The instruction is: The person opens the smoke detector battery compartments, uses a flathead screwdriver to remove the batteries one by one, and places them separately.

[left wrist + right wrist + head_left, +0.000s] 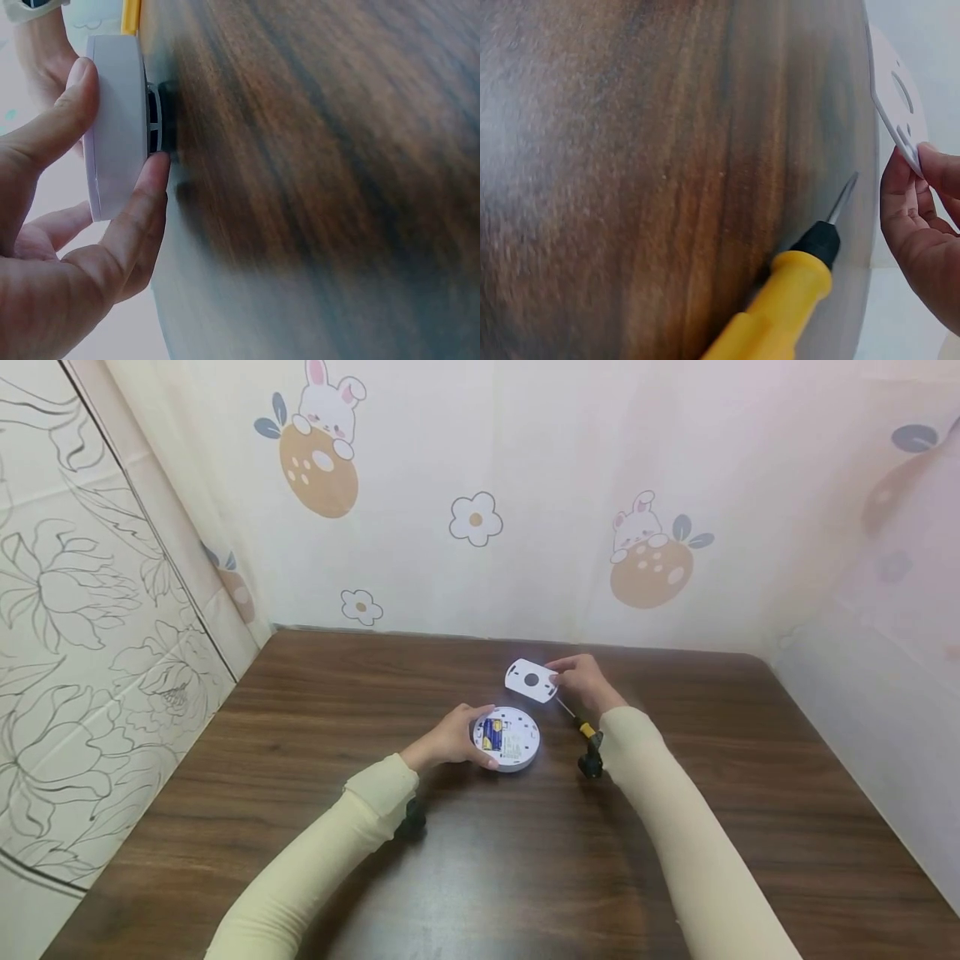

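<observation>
A round white smoke alarm (517, 747), with a blue and yellow battery showing on its upturned back, is held at its left edge by my left hand (452, 737). In the left wrist view, my thumb lies on the upper rim of the alarm (120, 135) and a fingertip is at its dark vented underside, close over the table. My right hand (583, 681) pinches the right end of a flat white mounting plate (519, 672), which has a round hole in the middle. The plate (892, 90) is tilted up behind the alarm, thumb on one face and fingers on the other.
A screwdriver (791, 292) with a yellow and black handle lies on the brown wooden table (480, 877), just below my right hand. Patterned curtains (555, 460) hang along the table's back edge and sides. Dark wrist cameras sit under both sleeves.
</observation>
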### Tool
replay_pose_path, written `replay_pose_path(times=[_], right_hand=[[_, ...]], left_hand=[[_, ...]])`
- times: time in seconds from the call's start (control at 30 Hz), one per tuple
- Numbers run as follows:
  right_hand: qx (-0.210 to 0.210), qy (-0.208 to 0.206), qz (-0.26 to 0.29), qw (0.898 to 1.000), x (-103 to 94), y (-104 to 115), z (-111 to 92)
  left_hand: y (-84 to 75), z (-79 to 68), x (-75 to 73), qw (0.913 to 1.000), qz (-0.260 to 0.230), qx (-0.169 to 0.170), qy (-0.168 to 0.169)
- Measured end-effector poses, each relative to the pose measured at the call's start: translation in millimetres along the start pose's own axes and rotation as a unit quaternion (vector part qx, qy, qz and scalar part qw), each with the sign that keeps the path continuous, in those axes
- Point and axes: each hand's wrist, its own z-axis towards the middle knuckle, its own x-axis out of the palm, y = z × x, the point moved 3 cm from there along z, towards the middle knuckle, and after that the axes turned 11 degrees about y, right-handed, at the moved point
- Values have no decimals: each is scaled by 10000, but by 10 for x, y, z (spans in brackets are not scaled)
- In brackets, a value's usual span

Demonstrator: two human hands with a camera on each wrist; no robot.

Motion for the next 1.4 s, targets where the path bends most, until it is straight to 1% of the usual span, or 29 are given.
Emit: replay_pose_path(times=[0.1, 0.37, 0.43, 0.53, 0.63, 0.77, 0.9, 1.03, 1.3, 1.4], right_hand=[[136, -43, 148, 9998, 5, -25, 17], [260, -112, 392, 9988, 21, -121, 71], [185, -98, 415, 9989, 34, -141, 89], [23, -93, 314, 9995, 53, -165, 115], [-68, -114, 150, 9998, 56, -193, 134], [-101, -223, -314, 9992, 30, -212, 147], [-136, -351, -823, 9959, -3, -191, 143], [-174, -433, -1169, 9920, -9, -174, 127], [-250, -598, -1575, 9854, 26, -165, 120], [-300, -621, -1614, 9845, 33, -163, 121]], left_hand=[[-14, -1, -8, 10000, 45, 6, -17], [-13, -11, 1, 10000, 44, 1, -41], [-5, -12, 9, 10000, 11, 10, -35], [14, -8, 21, 10000, -27, 42, -23], [23, -8, 32, 10000, -4, 54, 10], [12, -16, 26, 10000, 0, 57, 19], [3, -17, 4, 9999, 34, 104, -11], [5, -12, 2, 9998, 89, 149, -19], [5, -14, 11, 9999, 45, 141, -27], [-2, -17, 14, 9999, 48, 129, -43]])
